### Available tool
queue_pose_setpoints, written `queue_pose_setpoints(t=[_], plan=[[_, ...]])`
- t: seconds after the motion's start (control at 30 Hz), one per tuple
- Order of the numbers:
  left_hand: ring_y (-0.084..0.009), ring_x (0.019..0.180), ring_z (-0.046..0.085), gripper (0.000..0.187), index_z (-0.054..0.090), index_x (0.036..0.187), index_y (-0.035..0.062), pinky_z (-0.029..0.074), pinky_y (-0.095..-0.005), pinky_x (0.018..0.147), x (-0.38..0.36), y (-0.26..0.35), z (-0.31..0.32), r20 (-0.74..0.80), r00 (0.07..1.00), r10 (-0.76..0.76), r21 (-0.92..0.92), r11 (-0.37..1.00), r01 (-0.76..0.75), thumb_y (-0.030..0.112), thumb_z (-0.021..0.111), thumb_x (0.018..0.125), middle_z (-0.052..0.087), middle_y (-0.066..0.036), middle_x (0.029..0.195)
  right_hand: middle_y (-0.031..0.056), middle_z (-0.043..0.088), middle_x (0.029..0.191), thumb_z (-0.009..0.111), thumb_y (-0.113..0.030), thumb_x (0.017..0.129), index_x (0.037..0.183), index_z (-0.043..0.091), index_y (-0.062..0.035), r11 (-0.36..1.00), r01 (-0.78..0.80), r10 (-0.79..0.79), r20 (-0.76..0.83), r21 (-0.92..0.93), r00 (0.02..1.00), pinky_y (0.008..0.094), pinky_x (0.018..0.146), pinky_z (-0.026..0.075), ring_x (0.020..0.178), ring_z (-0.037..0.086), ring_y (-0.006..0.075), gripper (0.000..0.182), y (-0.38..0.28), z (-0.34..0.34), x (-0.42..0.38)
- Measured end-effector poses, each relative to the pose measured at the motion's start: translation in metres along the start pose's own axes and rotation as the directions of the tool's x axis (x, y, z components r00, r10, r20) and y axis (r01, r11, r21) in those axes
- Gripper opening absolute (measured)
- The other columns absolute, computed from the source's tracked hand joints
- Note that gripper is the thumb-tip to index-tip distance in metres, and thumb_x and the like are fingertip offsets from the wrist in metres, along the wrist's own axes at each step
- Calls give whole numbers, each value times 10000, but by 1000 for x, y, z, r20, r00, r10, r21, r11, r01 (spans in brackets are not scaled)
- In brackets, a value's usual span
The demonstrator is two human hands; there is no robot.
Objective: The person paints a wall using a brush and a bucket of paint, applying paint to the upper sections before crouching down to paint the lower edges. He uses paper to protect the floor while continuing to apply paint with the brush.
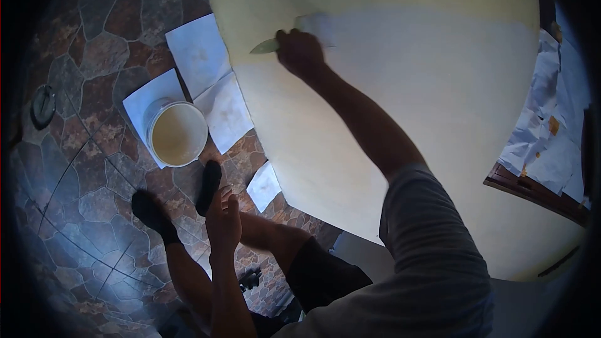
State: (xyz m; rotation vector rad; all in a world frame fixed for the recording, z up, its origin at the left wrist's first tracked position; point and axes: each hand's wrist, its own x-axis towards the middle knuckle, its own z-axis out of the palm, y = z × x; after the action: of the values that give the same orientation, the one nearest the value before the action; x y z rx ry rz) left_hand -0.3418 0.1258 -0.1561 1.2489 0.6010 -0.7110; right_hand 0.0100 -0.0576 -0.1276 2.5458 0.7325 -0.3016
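Note:
My right hand (300,53) is closed round what looks like a wide paintbrush. Its pale, tapering handle (265,46) sticks out to the left, and its whitish head (318,25) lies against the wall (400,87), partly hidden by my fingers. White coating covers much of the wall, while the upper part looks yellowish. Low at my side, my left hand (223,219) is held with its fingers loosely extended and nothing in it. Beyond that hand stands a white bucket (203,112) with pale cream contents.
Sheets of white paper (197,44) lie on the stone-patterned floor (100,87) along the wall and under the bucket. My dark-socked feet (153,213) are close to the bucket. A round dark object (44,106) lies far left. Crumpled paper (532,125) covers brown furniture (532,191) at right.

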Motion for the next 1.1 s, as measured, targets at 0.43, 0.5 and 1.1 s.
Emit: queue_pose_setpoints(t=[0.43,0.5,1.1], plan=[[-311,1057,682,344,593,1251,13,515,-401,916,2,4,-9,-52,999,9,10,1000,-9,232,535,992,687,-190,1179,169,693,804,642,-193,811,947,674,-84,965,41,-42,0,260,999,494,710,559,786,693,365,177,-59,130,64],[-308,1057,682,343,593,1253,14,514,-398,916,5,2,-7,-50,999,4,4,1000,-4,228,534,992,686,-190,1183,148,701,835,624,-173,823,982,671,-86,971,69,-75,16,228,997,487,756,558,803,698,357,187,-51,131,54],[-315,1035,693,349,609,1231,7,523,-395,917,12,-8,1,72,997,-31,126,992,22,230,545,970,687,-200,1180,95,667,919,646,-52,783,1015,671,-111,979,-183,205,-382,93,901,379,676,564,804,681,261,241,24,-69,-78]])
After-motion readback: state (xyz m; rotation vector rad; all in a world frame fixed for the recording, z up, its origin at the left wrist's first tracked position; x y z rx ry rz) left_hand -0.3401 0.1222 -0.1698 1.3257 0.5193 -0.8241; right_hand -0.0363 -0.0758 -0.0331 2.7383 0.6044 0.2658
